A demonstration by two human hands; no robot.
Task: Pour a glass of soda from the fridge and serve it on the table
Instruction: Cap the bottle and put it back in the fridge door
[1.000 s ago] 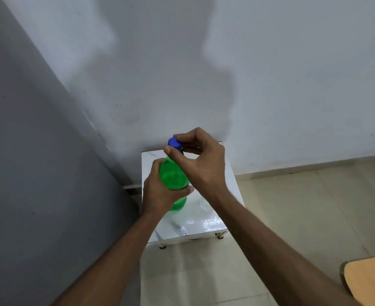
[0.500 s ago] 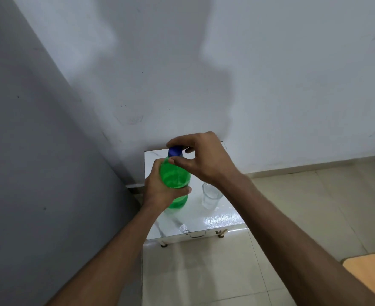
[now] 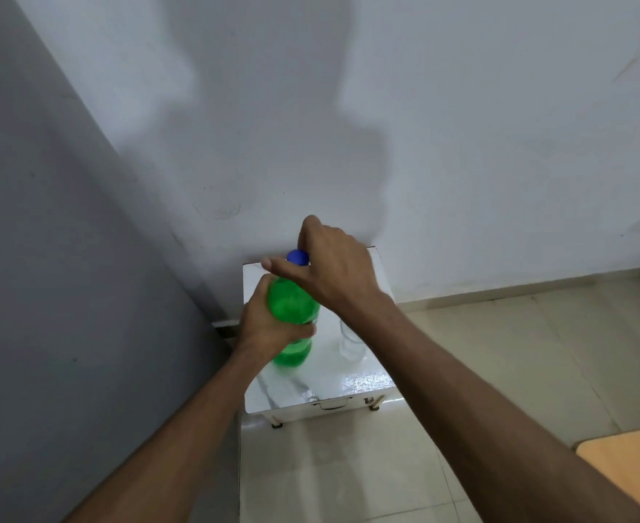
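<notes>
A green soda bottle [image 3: 292,307] with a blue cap [image 3: 298,257] stands upright over the small white table [image 3: 326,386]. My left hand [image 3: 269,326] is wrapped around the bottle's body from the left. My right hand [image 3: 333,269] reaches over from the right, its thumb and fingers closed around the blue cap. A clear empty glass [image 3: 350,343] stands on the table just right of the bottle, partly hidden behind my right forearm.
The table sits in a corner, against the white back wall [image 3: 461,145] and next to a tall grey surface [image 3: 46,296] on the left. Beige tiled floor [image 3: 499,371] spreads to the right. A wooden tabletop corner [image 3: 631,462] shows at bottom right.
My right hand has turned on the cap, its wrist rolling over so the fingers now point up and left. The glass came into view beside the bottle. My left hand keeps its grip.
</notes>
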